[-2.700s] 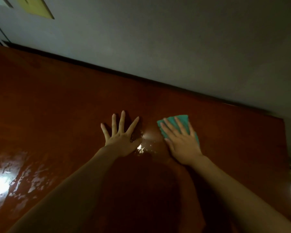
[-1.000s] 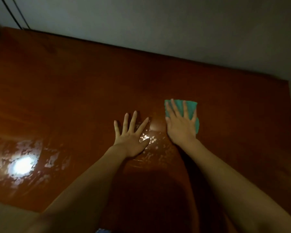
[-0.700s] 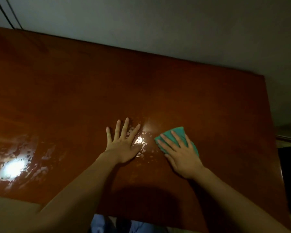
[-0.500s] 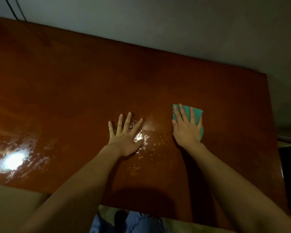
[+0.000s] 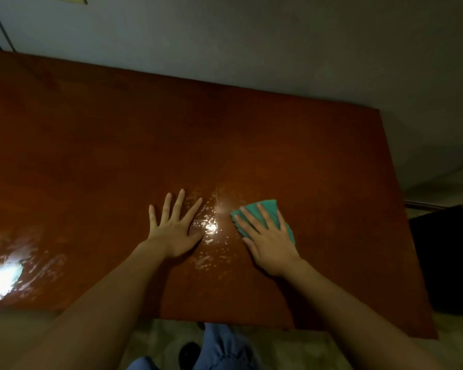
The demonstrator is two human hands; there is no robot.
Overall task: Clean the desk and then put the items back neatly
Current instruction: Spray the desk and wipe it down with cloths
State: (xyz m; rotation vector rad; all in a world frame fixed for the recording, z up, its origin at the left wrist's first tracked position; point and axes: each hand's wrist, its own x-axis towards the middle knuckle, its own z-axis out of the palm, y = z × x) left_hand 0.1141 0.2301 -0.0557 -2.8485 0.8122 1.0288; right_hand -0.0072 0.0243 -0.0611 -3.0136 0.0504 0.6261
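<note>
The grip here is a flat press, not a clasp: the right hand [image 5: 271,240] lies with straight, spread fingers on top of the green cloth [image 5: 269,209], pinning it to the tabletop [image 5: 251,134] with nothing curled round it, and the cloth shows past the fingertips and along the outer edge of the palm. The left hand [image 5: 174,227] is also flat and splayed, holding nothing, planted on the wood just beside a patch of wet streaks [image 5: 210,231] that lies between the two hands. A second wet patch glares under a light reflection [image 5: 0,280] near the left front edge. Judging from this, the wiping is under way and no items are in view to put back. The risks: with only downward pressure, the cloth could bunch or slide out from under the palm on a fast stroke; the bracing hand could slip on the wet film; and the far-left patch could be missed, leaving smears
</note>
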